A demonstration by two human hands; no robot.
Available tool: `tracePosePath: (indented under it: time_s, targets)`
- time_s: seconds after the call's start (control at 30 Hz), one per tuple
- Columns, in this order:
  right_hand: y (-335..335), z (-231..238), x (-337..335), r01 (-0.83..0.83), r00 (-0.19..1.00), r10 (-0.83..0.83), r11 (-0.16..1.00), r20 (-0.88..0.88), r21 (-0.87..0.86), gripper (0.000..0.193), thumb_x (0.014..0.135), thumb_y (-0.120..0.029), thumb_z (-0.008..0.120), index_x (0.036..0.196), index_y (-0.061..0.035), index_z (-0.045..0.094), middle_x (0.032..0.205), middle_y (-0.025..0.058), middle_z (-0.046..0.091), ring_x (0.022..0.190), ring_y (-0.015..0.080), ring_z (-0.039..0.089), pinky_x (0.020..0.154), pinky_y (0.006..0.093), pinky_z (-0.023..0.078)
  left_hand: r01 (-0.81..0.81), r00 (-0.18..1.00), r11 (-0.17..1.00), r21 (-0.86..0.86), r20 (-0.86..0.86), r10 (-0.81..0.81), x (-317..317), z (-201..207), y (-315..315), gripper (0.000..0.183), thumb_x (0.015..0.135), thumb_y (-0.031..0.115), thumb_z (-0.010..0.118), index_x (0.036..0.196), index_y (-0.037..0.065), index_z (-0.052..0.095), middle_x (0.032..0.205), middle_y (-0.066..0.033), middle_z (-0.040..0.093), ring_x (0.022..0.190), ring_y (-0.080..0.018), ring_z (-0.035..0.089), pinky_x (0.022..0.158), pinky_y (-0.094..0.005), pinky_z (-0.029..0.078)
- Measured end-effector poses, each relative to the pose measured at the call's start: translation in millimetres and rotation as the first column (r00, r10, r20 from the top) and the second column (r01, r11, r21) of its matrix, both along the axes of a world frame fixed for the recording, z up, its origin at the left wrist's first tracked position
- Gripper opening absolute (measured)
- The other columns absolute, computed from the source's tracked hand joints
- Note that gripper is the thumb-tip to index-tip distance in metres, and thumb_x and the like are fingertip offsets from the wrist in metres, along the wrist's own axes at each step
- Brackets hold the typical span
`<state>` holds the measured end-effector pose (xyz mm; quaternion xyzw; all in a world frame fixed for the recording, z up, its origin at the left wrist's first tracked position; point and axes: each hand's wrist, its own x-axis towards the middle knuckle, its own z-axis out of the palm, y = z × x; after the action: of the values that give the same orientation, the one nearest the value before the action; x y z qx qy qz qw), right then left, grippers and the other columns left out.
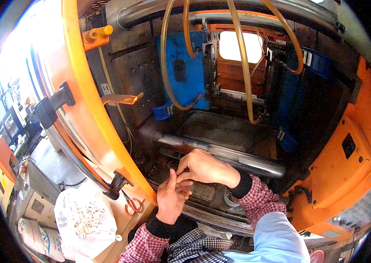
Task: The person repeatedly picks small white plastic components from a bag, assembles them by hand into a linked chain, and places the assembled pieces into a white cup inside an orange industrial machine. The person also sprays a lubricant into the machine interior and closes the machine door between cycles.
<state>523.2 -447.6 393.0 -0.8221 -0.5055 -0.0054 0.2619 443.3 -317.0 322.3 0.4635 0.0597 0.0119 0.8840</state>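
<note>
My right hand (208, 168) and my left hand (171, 198) meet at the fingertips, in front of a thick polished steel bar (238, 158) that crosses the opening of a large orange machine. The right fingers are bent down in a pinch. On the left, the thumb points up and the fingers curl inward beneath the right fingertips. Whatever lies between them, if anything, is too small or covered to make out. Behind the bar, a blue mould block (183, 65) with yellowish hoses (164, 48) stands inside the machine.
An orange sliding door (100, 109) with a black handle (54, 105) borders the left side. Beside it, orange-handled scissors (132, 206) lie near a white bag (69, 236) heaped with small pale pieces (91, 217). An orange housing (343, 162) stands at right.
</note>
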Motion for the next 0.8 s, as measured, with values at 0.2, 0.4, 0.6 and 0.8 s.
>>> tracePosePath:
  time_s: [0.2, 0.4, 0.6, 0.8]
  targets:
    - [4, 4, 33, 0.009, 0.974, -0.092, 0.929, 0.207, 0.371, 0.009, 0.076, -0.009, 0.064, 0.080, -0.0022, 0.068, 0.081, 0.0120, 0.066, 0.077, 0.0264, 0.064, 0.067, 0.0333, 0.050, -0.102, 0.967, 0.979, 0.174, 0.247, 0.057, -27, 19, 7, 0.051, 0.098, 0.035, 0.036, 0.120, -0.010, 0.044, 0.103, -0.0229, 0.060, 0.084, -0.0288, 0.064, 0.074, -0.0341, 0.052]
    - [-28, 44, 201, 0.414, 0.530, -0.840, 0.138, -0.115, 0.900, 0.020, 0.082, -0.014, 0.062, 0.090, 0.0033, 0.067, 0.088, 0.0189, 0.067, 0.083, 0.0308, 0.064, 0.075, 0.0358, 0.048, -0.920, 0.230, -0.241, 0.308, 0.925, 0.303, -63, 42, 68, 0.057, 0.088, 0.018, 0.052, 0.133, -0.007, 0.026, 0.135, -0.0216, 0.033, 0.128, -0.0313, 0.030, 0.105, -0.0443, 0.022]
    - [-31, 84, 320, 0.413, 0.515, -0.801, -0.080, -0.305, 0.907, 0.023, 0.081, -0.018, 0.063, 0.092, 0.0014, 0.069, 0.086, 0.0201, 0.067, 0.081, 0.0316, 0.064, 0.075, 0.0384, 0.048, -0.825, 0.564, 0.301, 0.478, 0.666, 0.488, -34, 32, 128, 0.014, 0.091, 0.002, 0.050, 0.103, -0.004, 0.048, 0.087, -0.0078, 0.055, 0.075, -0.0126, 0.053, 0.068, -0.0227, 0.043]
    - [-33, 96, 374, 0.432, 0.457, -0.854, -0.033, -0.251, 0.901, 0.020, 0.080, -0.020, 0.064, 0.090, -0.0036, 0.071, 0.086, 0.0169, 0.068, 0.080, 0.0310, 0.065, 0.075, 0.0389, 0.048, -0.836, 0.548, 0.324, 0.442, 0.685, 0.481, -33, 30, 122, 0.009, 0.092, 0.005, 0.050, 0.096, -0.002, 0.046, 0.080, -0.0072, 0.053, 0.065, -0.0103, 0.052, 0.057, -0.0211, 0.041]
